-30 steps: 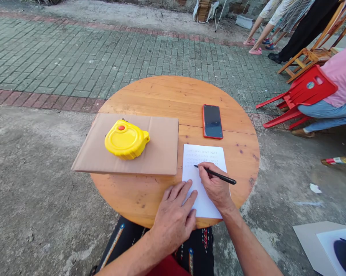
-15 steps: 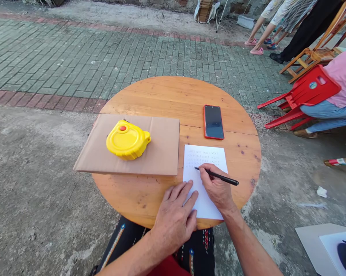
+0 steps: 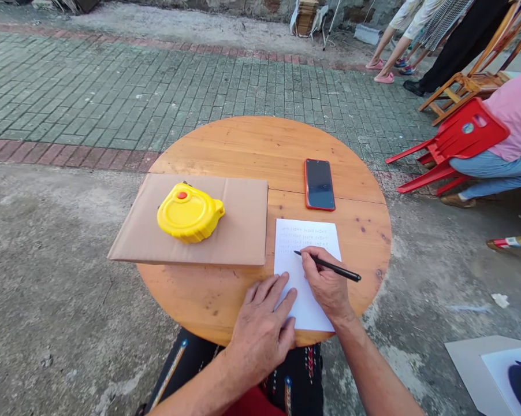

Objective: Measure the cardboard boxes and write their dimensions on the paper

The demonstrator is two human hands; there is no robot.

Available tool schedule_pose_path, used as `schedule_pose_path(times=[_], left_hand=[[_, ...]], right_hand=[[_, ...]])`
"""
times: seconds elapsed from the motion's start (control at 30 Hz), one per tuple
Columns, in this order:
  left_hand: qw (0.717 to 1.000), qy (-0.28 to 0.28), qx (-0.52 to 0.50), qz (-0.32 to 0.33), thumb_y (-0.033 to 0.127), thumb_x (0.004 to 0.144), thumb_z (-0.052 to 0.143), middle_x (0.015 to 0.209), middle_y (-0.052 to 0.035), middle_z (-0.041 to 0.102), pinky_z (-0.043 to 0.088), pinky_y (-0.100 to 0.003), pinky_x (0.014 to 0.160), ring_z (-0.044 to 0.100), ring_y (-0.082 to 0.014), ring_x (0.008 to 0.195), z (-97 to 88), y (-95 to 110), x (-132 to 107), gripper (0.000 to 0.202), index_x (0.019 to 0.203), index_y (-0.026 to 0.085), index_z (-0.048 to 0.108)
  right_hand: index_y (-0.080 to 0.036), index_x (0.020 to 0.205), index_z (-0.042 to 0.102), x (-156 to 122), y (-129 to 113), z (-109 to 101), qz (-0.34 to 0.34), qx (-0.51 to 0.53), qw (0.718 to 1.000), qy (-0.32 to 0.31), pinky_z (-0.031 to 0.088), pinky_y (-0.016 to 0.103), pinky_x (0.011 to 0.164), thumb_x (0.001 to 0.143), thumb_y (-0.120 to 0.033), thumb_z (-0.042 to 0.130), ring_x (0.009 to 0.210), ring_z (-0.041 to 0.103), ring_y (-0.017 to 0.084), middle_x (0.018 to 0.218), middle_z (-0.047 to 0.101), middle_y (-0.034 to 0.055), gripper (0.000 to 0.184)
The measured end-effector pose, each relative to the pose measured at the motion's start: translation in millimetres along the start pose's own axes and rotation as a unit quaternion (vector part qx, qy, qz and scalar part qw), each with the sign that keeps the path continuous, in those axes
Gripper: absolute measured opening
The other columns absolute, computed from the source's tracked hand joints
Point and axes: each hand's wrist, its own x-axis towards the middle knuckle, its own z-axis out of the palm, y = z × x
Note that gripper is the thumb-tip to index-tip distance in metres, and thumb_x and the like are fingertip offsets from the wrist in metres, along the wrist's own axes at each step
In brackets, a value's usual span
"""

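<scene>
A white sheet of paper [image 3: 306, 315] lies near the front edge of the round wooden table [image 3: 238, 138], with several rows of small handwriting across its upper part. My right hand [image 3: 325, 283] grips a black pen [image 3: 336, 268], its tip at the lowest row of writing. Fingers spread, my left hand [image 3: 264, 318] rests flat across the paper's lower left edge and the tabletop. Left of the paper, a yellow tape measure [image 3: 189, 214] with a red button sits on a flat cardboard box [image 3: 243, 231].
A phone [image 3: 320, 185] in a red case lies beyond the paper. The box overhangs the table's left edge. To the right, a person in pink [image 3: 514, 110] sits on a red plastic chair [image 3: 468, 130]. A wooden chair [image 3: 468, 86] and other people's legs [image 3: 399, 49] are behind.
The pen tip has shifted very slightly to the right along the row of writing. My left hand stays in place on the paper. The whole view has shifted a little.
</scene>
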Motion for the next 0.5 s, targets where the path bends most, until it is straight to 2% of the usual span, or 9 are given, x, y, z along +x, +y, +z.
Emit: schedule_pose_path(times=[0.5], left_hand=[[1.000, 0.001, -0.003, 0.002, 0.019, 0.086, 0.055, 0.147, -0.0088, 0.049, 0.042, -0.051, 0.104, 0.044, -0.0298, 0.130, 0.6, -0.5, -0.3, 0.043, 0.129, 0.020, 0.058]], right_hand=[[-0.020, 0.083, 0.066, 1.7, -2.9, -0.2, -0.021, -0.027, 0.999, -0.003, 0.046, 0.024, 0.051, 0.091, -0.030, 0.053, 0.049, 0.056, 0.012, 0.063, 0.063, -0.0014, 0.018]])
